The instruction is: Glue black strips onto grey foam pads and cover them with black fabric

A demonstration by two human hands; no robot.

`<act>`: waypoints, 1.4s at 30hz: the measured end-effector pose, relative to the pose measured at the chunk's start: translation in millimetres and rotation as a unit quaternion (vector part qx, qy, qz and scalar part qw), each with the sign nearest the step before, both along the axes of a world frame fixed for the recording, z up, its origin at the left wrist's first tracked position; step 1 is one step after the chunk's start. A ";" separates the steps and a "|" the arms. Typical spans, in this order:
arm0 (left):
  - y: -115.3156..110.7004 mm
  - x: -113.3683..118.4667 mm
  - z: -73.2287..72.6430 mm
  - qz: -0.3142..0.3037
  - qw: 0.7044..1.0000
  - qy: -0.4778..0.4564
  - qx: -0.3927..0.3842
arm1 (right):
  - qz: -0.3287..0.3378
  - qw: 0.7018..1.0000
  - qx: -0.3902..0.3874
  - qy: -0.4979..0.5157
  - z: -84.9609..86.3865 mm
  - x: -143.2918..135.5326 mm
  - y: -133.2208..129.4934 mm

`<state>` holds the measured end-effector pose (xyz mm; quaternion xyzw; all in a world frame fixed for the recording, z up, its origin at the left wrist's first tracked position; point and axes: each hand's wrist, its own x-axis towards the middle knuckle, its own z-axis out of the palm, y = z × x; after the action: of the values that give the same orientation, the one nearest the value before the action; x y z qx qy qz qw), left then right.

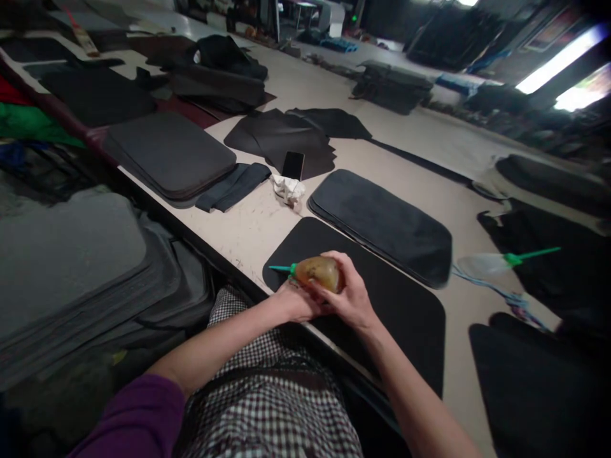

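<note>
A squeeze bottle (315,273) with cloudy amber contents lies sideways in both hands, its thin green nozzle pointing left. My right hand (353,292) is wrapped round the bottle's base end. Below it, my left hand (303,300) cups the bottle near the nozzle end, with its fingers partly hidden. Both hands are above a black rounded sheet (396,318) lying flat along the table's near edge. Just beyond that sheet is a stack of dark rounded panels (382,216).
A phone (293,165) and a crumpled white tissue (287,189) lie beyond the hands. Several stacked grey panels (172,152) are at the left. A clear bottle with a green nozzle (482,263) lies at the right. More sheets (71,254) are piled low beside the table.
</note>
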<state>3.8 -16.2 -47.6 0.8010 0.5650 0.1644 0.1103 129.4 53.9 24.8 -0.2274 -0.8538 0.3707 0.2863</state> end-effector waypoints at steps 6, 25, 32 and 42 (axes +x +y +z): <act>-0.6 -2.7 16.1 0.003 1.000 -0.019 -0.002 | 0.004 0.999 0.032 0.009 -0.8 -1.0 9.7; -2.8 -3.5 28.9 0.015 0.995 0.059 0.083 | -0.183 0.967 0.178 0.002 -4.9 -13.2 91.8; -2.5 -1.4 27.3 0.014 0.994 0.062 0.087 | -0.245 0.949 0.193 -0.048 8.2 79.8 95.0; 1.5 2.2 25.5 0.000 0.991 0.089 0.098 | -0.416 0.880 0.212 -0.087 4.7 256.8 73.3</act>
<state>6.0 -14.7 -22.1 0.8195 0.5535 0.1472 -0.0190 386.2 127.2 29.5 -0.5272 -0.7600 0.0061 0.3801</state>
